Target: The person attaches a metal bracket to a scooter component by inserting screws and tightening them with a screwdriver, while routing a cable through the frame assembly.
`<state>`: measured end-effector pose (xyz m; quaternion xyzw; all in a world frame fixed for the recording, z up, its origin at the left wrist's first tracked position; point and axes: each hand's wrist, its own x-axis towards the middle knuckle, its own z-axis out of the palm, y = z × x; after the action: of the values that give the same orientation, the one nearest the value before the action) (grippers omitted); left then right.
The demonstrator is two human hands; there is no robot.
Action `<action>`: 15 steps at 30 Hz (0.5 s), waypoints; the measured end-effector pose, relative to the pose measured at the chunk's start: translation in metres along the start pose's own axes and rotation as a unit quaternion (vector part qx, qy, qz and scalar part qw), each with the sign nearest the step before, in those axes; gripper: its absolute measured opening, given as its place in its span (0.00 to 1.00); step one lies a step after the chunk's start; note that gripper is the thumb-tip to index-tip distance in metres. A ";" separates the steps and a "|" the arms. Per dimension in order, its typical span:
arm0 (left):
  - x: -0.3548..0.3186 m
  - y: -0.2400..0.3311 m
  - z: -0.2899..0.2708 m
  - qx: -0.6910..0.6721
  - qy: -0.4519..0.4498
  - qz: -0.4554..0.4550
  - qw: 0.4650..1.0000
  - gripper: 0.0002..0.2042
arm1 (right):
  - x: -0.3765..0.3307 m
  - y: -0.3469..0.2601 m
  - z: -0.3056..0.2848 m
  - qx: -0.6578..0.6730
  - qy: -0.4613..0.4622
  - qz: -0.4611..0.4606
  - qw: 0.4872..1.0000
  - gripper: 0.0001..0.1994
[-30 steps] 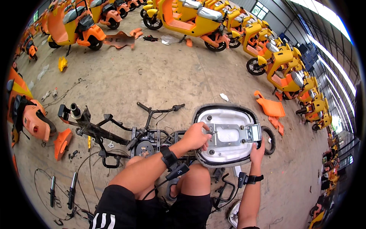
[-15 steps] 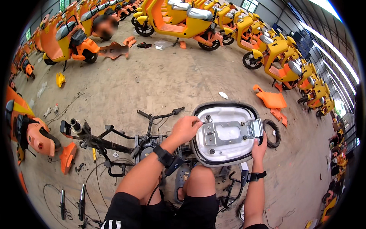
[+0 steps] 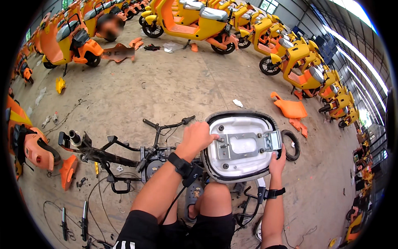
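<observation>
Head view — upturned seat [image 3: 244, 170], metal bracket [image 3: 225, 154] inside.

Rounded seat [image 3: 244, 166], white underside [image 3: 244, 145] up, silver bracket [image 3: 225, 152] along its middle, between left fingers [image 3: 214, 137] and right fingers [image 3: 274, 157]

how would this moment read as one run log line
left grip: at left side of seat | right grip: on its right edge | seat: underside showing, metal bracket on it
</observation>
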<state>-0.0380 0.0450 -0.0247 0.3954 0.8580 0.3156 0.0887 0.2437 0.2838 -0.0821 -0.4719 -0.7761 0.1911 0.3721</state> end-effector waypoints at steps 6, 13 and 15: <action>-0.009 0.001 0.003 -0.104 -0.131 -0.022 0.986 0.22 | 0.000 -0.002 0.000 0.006 -0.002 0.007 1.000 0.30; -0.038 0.007 0.005 -0.387 -0.360 -0.116 0.841 0.15 | -0.002 -0.006 0.001 0.026 0.003 0.012 1.000 0.29; -0.039 0.005 0.005 -0.436 -0.356 -0.125 0.817 0.14 | -0.002 -0.008 0.000 0.023 0.006 0.015 1.000 0.29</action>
<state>-0.0073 0.0211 -0.0290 0.2895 0.5810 0.4802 0.5899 0.2393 0.2786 -0.0781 -0.4756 -0.7619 0.2117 0.3852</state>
